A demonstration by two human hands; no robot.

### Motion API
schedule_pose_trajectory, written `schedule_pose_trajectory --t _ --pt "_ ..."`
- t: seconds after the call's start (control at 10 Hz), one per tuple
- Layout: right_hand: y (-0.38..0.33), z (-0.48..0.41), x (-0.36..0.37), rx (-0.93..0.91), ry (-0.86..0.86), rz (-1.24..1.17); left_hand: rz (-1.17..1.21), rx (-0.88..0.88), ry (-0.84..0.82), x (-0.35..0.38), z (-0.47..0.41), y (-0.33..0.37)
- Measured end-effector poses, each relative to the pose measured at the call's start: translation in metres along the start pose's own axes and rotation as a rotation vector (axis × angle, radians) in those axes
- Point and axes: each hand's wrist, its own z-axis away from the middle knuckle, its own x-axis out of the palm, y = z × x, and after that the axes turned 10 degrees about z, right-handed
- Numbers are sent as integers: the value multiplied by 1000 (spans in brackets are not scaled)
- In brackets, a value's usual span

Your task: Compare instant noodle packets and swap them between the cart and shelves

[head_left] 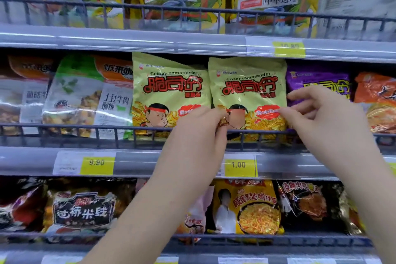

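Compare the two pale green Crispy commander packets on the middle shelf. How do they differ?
The right packet is pinched at its lower sides by the left hand and right hand; the left packet is not gripped. The left packet's top sits slightly higher than the right packet's. Both share the same print and stand upright behind the wire rail.

The green packet [248, 92] between the left hand [199, 128] and the right hand [321, 118] says "Crispy commander". So does the second green packet [169, 92], just left of it. A price tag [239, 165] under the hands says 1.00; a second price tag [97, 163], far left, says 9.90.
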Motion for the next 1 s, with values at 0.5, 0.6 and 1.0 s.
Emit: schedule_pose_trajectory --t 0.5,0.6,1.0 --pt "-97 30 48 -405 -67 66 -105 -232 197 -80 5 -63" --pt "-94 24 60 -381 -72 61 -96 -215 200 -80 1 -66" --pt "-92 29 71 -482 19 -245 -120 -50 295 -92 22 -53"
